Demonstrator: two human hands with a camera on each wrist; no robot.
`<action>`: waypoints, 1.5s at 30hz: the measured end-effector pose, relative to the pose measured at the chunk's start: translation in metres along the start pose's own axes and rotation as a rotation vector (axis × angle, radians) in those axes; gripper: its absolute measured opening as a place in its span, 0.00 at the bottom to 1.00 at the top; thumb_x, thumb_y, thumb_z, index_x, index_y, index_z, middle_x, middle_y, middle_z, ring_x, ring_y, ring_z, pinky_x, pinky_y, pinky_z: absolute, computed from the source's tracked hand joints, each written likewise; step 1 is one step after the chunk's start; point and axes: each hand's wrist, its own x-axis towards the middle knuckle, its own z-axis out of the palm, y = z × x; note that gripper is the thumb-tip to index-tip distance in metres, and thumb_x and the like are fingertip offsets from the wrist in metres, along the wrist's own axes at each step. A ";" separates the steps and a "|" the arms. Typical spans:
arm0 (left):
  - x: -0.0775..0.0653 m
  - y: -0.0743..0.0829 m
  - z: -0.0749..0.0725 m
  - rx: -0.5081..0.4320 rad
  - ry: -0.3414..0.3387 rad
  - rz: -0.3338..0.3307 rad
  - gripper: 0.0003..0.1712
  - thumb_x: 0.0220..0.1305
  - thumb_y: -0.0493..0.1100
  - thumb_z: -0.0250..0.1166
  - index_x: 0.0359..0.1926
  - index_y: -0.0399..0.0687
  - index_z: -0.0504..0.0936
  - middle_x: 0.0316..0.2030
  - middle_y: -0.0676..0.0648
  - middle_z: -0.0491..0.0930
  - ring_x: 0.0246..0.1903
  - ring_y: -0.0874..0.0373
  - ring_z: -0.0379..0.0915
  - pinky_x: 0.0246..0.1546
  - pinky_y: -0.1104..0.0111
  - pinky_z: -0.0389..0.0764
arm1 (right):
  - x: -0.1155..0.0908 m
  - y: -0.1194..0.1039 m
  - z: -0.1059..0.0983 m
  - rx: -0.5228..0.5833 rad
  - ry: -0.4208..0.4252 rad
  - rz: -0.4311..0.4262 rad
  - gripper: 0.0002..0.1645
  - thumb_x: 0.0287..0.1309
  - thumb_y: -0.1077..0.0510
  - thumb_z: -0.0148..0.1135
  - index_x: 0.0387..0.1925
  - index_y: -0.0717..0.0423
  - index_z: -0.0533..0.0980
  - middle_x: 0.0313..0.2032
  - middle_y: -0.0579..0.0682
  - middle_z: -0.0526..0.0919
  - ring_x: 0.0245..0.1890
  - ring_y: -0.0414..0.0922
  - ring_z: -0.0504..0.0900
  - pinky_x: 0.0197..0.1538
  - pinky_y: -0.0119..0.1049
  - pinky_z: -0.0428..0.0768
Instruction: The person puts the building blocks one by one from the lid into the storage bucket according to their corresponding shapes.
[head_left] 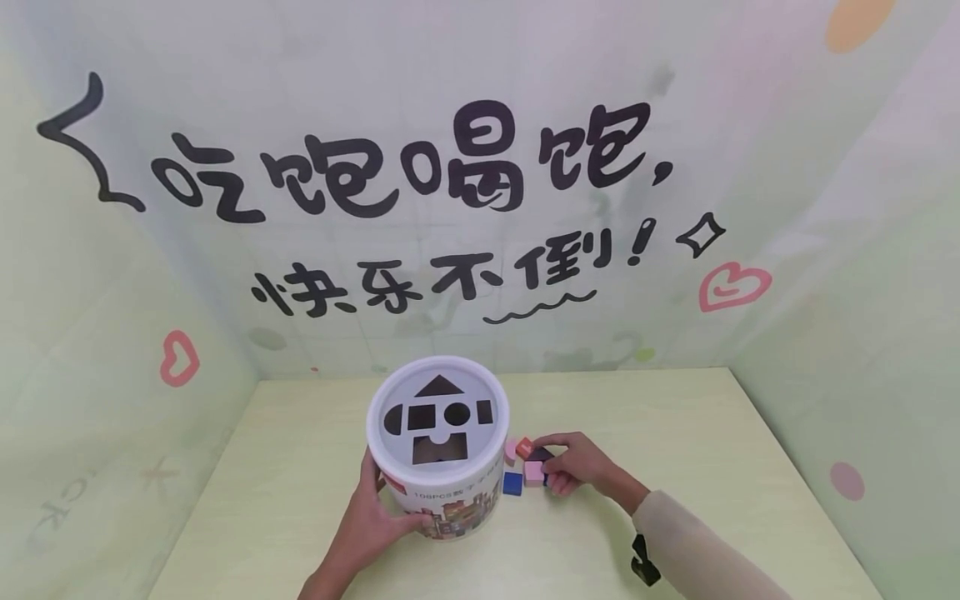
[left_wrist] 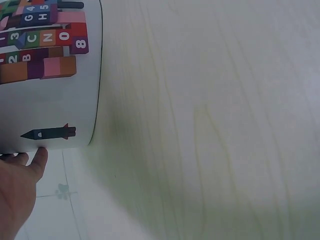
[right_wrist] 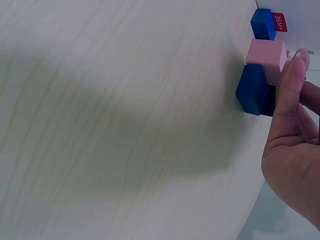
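A white cylindrical block bucket (head_left: 408, 493) stands on the table, its grey-white lid (head_left: 396, 392) cut with several shaped holes. My left hand (head_left: 367, 521) grips the bucket's left side, thumb across the front. In the left wrist view, part of that hand (left_wrist: 20, 192) touches the bucket's printed wall (left_wrist: 50, 107). Right of the bucket, my right hand (head_left: 581, 462) is at a small cluster of blocks: a pink block (head_left: 533, 474), a blue block (head_left: 513, 483), a red-orange block (head_left: 524, 448) and a dark block (head_left: 539, 454). Whether its fingers pinch one is hidden.
The pale wood-grain table (head_left: 637, 417) is bounded by a printed back wall (head_left: 525, 350) and two side walls. A black strap piece (head_left: 643, 562) hangs by the right sleeve (head_left: 697, 546). Another blue block (right_wrist: 252, 90) lies against the pink one in the right wrist view.
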 end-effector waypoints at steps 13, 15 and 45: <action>0.000 0.003 -0.001 0.000 -0.002 0.007 0.78 0.30 0.49 0.86 0.76 0.66 0.41 0.68 0.47 0.63 0.67 0.47 0.58 0.64 0.40 0.66 | 0.005 0.006 0.006 -0.022 0.041 0.023 0.26 0.58 0.67 0.56 0.60 0.57 0.75 0.17 0.53 0.81 0.14 0.42 0.80 0.22 0.39 0.86; -0.001 0.013 -0.002 -0.003 -0.004 0.007 0.77 0.31 0.48 0.85 0.77 0.61 0.42 0.67 0.45 0.64 0.67 0.46 0.58 0.63 0.40 0.66 | 0.005 0.006 0.007 -0.020 0.051 0.028 0.26 0.59 0.67 0.56 0.60 0.58 0.74 0.17 0.52 0.81 0.14 0.42 0.80 0.22 0.39 0.86; -0.001 0.014 -0.001 -0.011 0.011 0.019 0.77 0.30 0.43 0.85 0.77 0.61 0.43 0.67 0.43 0.64 0.66 0.48 0.58 0.63 0.38 0.66 | 0.009 0.013 0.004 -0.057 0.094 0.021 0.26 0.62 0.65 0.58 0.63 0.62 0.72 0.18 0.52 0.81 0.13 0.41 0.79 0.21 0.38 0.85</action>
